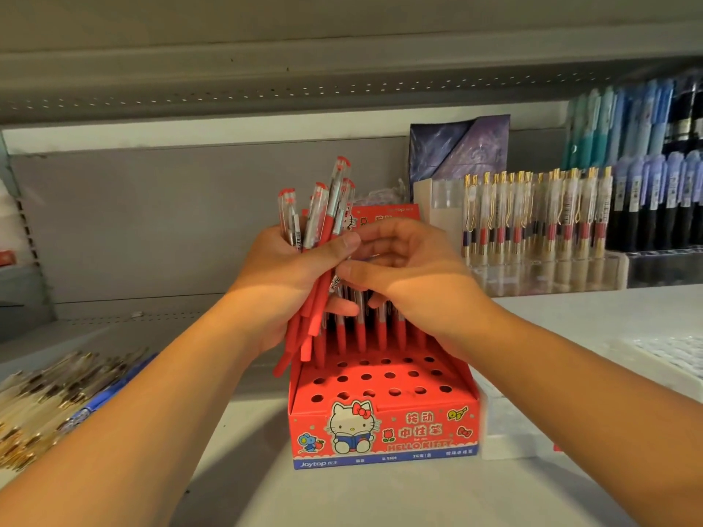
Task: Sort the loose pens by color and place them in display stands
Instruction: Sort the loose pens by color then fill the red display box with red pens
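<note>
- Pale shelf board (342, 496) of a shop fixture runs across the near part of the scene, with both forearms reaching over it from the near edge.
- Near the middle stands a red cardboard display stand (384, 431) with a cartoon cat on its front; its stepped top is punched with round holes, and the near rows are unfilled.
- To the near left lies a loose heap of clear pens with gold clips (45, 405), and a blue pen (102, 401) lies along its right edge.
- Just beside the stand on the right sits a white box (506, 431), and a white gridded tray (662, 355) lies farther right.
- Red pens (361, 336) stand upright in the far rows of the stand.
- Above those rows the left hand (281, 275) grips a bundle of red pens (315, 222), fingers wrapped round it and thumb laid across the front, caps pointing up and fanned apart.
- Touching that bundle from the right, the right hand (403, 268) has its fingers curled and its thumb pressed to a pen at the bundle's edge, pinching it.
- Far right, a clear stand (532, 260) holds a row of upright gold-clipped pens, with dark blue pens (662, 207) beside it and light blue and teal pens (627, 119) behind.
- A purple packet (460, 146) leans against the grey back panel, under the upper shelf (266, 81).
</note>
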A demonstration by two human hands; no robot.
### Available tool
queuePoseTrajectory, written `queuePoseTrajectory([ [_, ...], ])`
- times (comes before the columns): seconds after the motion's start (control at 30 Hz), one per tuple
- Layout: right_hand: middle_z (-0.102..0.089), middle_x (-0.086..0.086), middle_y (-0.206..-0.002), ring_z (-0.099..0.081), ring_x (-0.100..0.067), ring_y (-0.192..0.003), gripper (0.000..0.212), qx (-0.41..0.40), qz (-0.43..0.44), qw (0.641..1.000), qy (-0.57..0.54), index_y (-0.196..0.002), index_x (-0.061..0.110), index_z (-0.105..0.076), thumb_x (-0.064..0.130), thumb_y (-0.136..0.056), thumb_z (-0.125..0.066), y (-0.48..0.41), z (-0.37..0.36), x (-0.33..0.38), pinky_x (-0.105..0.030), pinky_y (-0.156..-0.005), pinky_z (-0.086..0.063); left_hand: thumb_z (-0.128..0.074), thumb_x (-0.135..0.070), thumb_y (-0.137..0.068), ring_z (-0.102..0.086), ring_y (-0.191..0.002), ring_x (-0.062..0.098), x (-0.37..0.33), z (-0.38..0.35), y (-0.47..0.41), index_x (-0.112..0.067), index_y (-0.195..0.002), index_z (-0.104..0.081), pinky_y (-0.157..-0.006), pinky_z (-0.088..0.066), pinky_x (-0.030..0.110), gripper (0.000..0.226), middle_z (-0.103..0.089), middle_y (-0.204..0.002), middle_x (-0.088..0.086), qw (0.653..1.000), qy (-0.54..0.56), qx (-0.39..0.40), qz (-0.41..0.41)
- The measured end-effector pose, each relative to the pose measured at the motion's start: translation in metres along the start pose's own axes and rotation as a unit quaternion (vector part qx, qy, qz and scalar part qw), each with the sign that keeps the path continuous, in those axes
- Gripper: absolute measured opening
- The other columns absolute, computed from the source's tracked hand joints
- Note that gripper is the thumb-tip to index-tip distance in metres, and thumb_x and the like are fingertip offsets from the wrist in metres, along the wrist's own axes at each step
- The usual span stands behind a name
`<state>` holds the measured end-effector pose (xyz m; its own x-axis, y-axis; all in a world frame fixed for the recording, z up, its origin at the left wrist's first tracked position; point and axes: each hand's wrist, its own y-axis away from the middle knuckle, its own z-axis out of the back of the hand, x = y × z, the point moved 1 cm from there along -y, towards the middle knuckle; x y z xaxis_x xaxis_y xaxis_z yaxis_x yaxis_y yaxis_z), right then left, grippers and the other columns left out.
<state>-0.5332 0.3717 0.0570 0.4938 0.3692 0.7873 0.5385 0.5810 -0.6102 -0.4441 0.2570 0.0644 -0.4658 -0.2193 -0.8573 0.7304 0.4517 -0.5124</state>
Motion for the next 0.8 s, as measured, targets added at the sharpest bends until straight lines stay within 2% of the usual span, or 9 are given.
queuePoseTrajectory([
  [0.13, -0.072, 0.004, -0.077, -0.071, -0.011, -0.071, 0.020, 0.000, -0.004, 1.000, -0.001, -0.086, 0.018, -0.069, 0.007, -0.075, -0.082, 0.001, 0.002, 0.000, -0.022, -0.057, -0.056, -0.077, -0.027, -0.070, -0.073, -0.065, 0.030, -0.001, 0.000, -0.001, -0.016, -0.075, -0.075, -0.046, -0.057, 0.033, 0.012, -0.075, -0.081, 0.012, 1.000, 0.009, -0.005, 0.019],
  [0.2, -0.072, 0.002, -0.077, -0.072, -0.014, -0.071, 0.017, -0.004, -0.004, 0.999, -0.036, -0.083, 0.018, -0.068, 0.006, -0.078, -0.079, 0.000, 0.001, -0.002, -0.022, -0.062, -0.056, -0.076, -0.029, -0.072, -0.074, -0.067, 0.030, -0.002, 0.000, -0.001, -0.019, -0.074, -0.076, -0.048, -0.058, 0.035, 0.010, -0.075, -0.082, 0.012, 1.000, 0.012, -0.007, 0.020],
  [0.3, -0.074, -0.010, -0.086, -0.073, -0.020, -0.078, 0.012, -0.011, -0.005, 0.995, -0.103, -0.083, 0.013, -0.066, 0.004, -0.083, -0.074, -0.003, 0.000, -0.002, -0.027, -0.074, -0.059, -0.073, -0.026, -0.082, -0.074, -0.065, 0.029, -0.001, 0.001, -0.003, -0.015, -0.085, -0.072, -0.048, -0.057, 0.035, 0.012, -0.075, -0.079, 0.012, 0.999, 0.016, -0.031, 0.024],
  [0.37, -0.075, -0.007, -0.086, -0.072, -0.017, -0.080, 0.011, -0.017, 0.013, 0.993, -0.112, -0.084, 0.013, -0.064, 0.005, -0.084, -0.073, -0.003, 0.002, 0.001, -0.025, -0.077, -0.057, -0.068, -0.022, -0.090, -0.072, -0.058, 0.026, -0.001, 0.002, -0.004, -0.011, -0.092, -0.067, -0.047, -0.056, 0.035, 0.011, -0.074, -0.074, 0.009, 0.999, 0.018, -0.041, 0.021],
  [0.43, -0.075, -0.008, -0.085, -0.073, -0.019, -0.080, 0.011, -0.003, 0.021, 0.986, -0.167, -0.087, 0.008, -0.060, 0.002, -0.085, -0.068, -0.003, 0.005, 0.005, -0.027, -0.074, -0.058, -0.064, -0.019, -0.093, -0.070, -0.053, 0.024, -0.001, 0.003, -0.006, -0.010, -0.093, -0.064, -0.046, -0.056, 0.036, 0.009, -0.072, -0.069, 0.006, 0.999, 0.020, -0.043, 0.015],
  [0.5, -0.075, -0.014, -0.088, -0.074, -0.026, -0.081, 0.010, 0.019, 0.018, 0.977, -0.211, -0.090, 0.004, -0.056, -0.001, -0.088, -0.064, -0.001, 0.008, 0.007, -0.035, -0.071, -0.062, -0.063, -0.019, -0.094, -0.069, -0.051, 0.024, -0.001, 0.005, -0.007, -0.008, -0.096, -0.063, -0.045, -0.056, 0.037, 0.011, -0.072, -0.070, 0.006, 0.999, 0.016, -0.051, 0.011],
  [0.57, -0.074, -0.018, -0.090, -0.073, -0.028, -0.078, 0.010, 0.018, 0.012, 0.980, -0.196, -0.089, 0.006, -0.055, 0.000, -0.088, -0.064, -0.001, 0.010, 0.007, -0.036, -0.068, -0.062, -0.064, -0.021, -0.093, -0.068, -0.050, 0.025, -0.001, 0.007, -0.008, -0.008, -0.095, -0.063, -0.044, -0.055, 0.035, 0.013, -0.073, -0.071, 0.007, 0.998, 0.003, -0.066, 0.007],
  [0.7, -0.068, -0.018, -0.080, -0.067, -0.021, -0.060, 0.018, -0.010, 0.013, 0.988, -0.154, -0.089, 0.008, -0.052, 0.000, -0.086, -0.067, -0.002, 0.013, 0.004, -0.029, -0.051, -0.057, -0.066, -0.025, -0.092, -0.061, -0.040, 0.020, -0.001, 0.010, -0.010, -0.010, -0.085, -0.062, -0.039, -0.049, 0.026, 0.018, -0.070, -0.064, 0.004, 0.995, -0.019, -0.097, -0.001],
  [0.8, -0.063, -0.001, -0.062, -0.063, -0.012, -0.055, 0.026, -0.034, 0.017, 0.996, -0.086, -0.091, 0.013, -0.050, -0.003, -0.084, -0.070, -0.005, 0.014, -0.002, -0.030, -0.045, -0.057, -0.066, -0.029, -0.092, -0.052, -0.034, 0.021, 0.000, 0.012, -0.011, -0.008, -0.074, -0.064, -0.037, -0.044, 0.026, 0.028, -0.061, -0.050, 0.009, 0.994, -0.024, -0.105, -0.003],
])
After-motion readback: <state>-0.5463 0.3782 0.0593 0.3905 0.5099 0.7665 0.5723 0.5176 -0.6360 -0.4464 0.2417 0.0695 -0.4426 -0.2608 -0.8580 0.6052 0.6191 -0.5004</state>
